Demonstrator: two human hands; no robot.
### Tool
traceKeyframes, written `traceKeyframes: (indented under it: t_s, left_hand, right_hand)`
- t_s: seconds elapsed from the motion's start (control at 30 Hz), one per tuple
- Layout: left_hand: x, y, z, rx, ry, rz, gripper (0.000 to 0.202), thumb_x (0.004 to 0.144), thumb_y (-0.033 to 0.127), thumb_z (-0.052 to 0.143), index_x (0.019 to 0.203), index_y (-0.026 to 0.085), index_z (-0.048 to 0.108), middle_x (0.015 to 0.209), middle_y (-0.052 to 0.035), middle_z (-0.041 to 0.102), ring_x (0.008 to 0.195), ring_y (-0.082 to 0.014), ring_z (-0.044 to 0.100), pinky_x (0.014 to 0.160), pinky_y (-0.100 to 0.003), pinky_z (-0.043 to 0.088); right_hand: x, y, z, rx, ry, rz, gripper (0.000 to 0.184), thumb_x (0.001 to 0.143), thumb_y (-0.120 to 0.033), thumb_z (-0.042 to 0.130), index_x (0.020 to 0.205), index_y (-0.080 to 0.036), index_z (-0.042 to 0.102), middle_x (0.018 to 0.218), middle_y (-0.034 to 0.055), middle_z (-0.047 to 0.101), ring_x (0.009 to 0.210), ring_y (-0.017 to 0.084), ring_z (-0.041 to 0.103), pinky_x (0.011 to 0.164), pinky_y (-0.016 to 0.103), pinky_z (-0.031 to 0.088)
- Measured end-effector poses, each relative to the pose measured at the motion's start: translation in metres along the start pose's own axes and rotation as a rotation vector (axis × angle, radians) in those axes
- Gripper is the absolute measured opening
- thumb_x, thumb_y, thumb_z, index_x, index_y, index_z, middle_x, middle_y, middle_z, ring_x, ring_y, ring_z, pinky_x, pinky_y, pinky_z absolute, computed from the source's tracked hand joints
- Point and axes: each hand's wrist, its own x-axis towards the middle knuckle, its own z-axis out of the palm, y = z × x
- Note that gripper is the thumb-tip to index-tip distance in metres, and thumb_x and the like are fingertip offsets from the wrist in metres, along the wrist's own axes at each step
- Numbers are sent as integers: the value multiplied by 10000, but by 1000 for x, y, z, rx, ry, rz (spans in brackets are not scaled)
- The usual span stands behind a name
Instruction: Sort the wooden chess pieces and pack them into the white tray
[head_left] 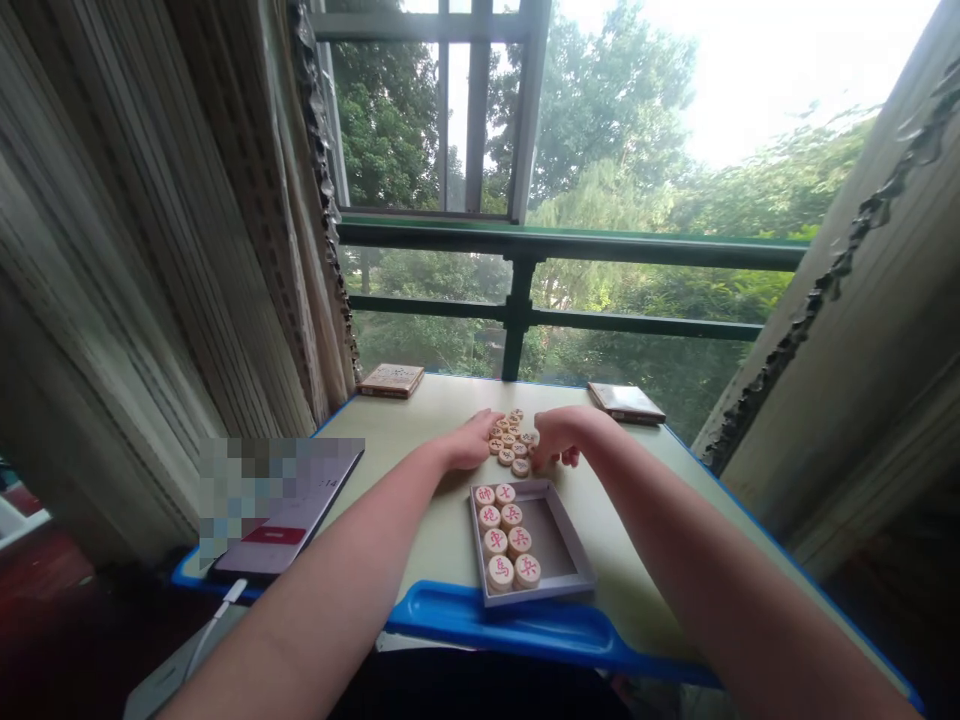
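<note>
A loose heap of round wooden chess pieces (511, 440) with red characters lies on the small table (420, 430). My left hand (472, 440) rests against the heap's left side, fingers curled toward it. My right hand (556, 440) sits at the heap's right side, fingers bent down and pinching among the pieces; what they hold is hidden. In front of the heap stands a shallow grey tray (559, 545). Several pieces (506, 545) lie in two neat columns along its left half.
A tablet (289, 510) with a white cable lies at the table's left corner. A flat wooden box (390, 380) sits at the back left and a folded board (626, 402) at the back right. Curtains hang on both sides of the window.
</note>
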Motion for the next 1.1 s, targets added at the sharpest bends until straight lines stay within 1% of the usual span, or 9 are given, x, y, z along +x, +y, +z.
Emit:
traceKeyframes:
  t_s: [0.07,0.13,0.23,0.37,0.5,0.63,0.77,0.97,1.1]
  left_hand:
    - [0,1,0,-15,23,-2,798,604,-8,428,1379,128,299,1497,-121,186,1381,-232,142,1130,-351,133]
    - [0,2,1,-24,50,2,758,624,0,438,1365,111,325,1485,-136,216,1377,-234,162,1128,-343,139]
    - [1,0,3,-35,87,11,700,648,16,453,1339,81,361,1450,-165,284,1354,-240,232,1116,-331,175]
    - [7,-6,7,-114,174,32,691,636,17,485,1318,65,379,1366,-173,410,1261,-237,390,1072,-310,279]
    - [12,-10,9,-163,238,23,694,613,5,501,1296,75,402,1310,-159,478,1188,-230,467,1017,-298,352]
    - [13,-11,7,-126,292,-6,661,599,-14,489,1252,82,458,1278,-151,514,1154,-228,495,986,-295,378]
    - [11,-10,6,-61,272,-6,599,642,27,498,1237,90,481,1273,-147,525,1152,-222,499,984,-289,375]
    - [8,-7,5,-12,232,-6,576,673,60,493,1248,90,483,1271,-139,533,1156,-217,495,1002,-284,355]
    - [10,-10,6,-56,268,-30,637,645,37,495,1278,97,453,1314,-135,496,1196,-214,465,1019,-279,339]
  right_hand:
    - [-8,4,7,17,91,-3,953,602,-366,713,1386,-49,275,1071,209,620,877,300,637,688,376,514]
    - [-10,11,16,51,240,-62,1121,582,-485,705,1447,-101,103,1309,239,450,1117,349,517,848,428,471]
    - [1,22,31,129,446,-235,1117,584,-681,608,1450,-149,144,1463,182,236,1338,350,213,1051,464,286]
    - [30,31,50,251,605,-416,1142,544,-717,612,1444,-164,178,1499,139,147,1373,315,100,1103,461,189]
    - [45,32,60,298,591,-516,1048,581,-706,602,1416,-162,280,1479,124,233,1366,304,150,1108,454,195]
    - [45,31,63,297,664,-592,869,678,-686,535,1357,-160,400,1419,134,359,1333,290,261,1092,444,246]
    - [45,29,65,310,740,-600,711,781,-631,449,1309,-156,464,1380,136,416,1307,267,323,1090,421,264]
    - [47,26,66,304,674,-640,874,693,-683,524,1368,-147,379,1435,138,329,1340,273,255,1103,428,241]
    - [50,25,66,311,713,-628,862,685,-680,535,1361,-165,392,1434,131,333,1340,272,255,1105,428,233]
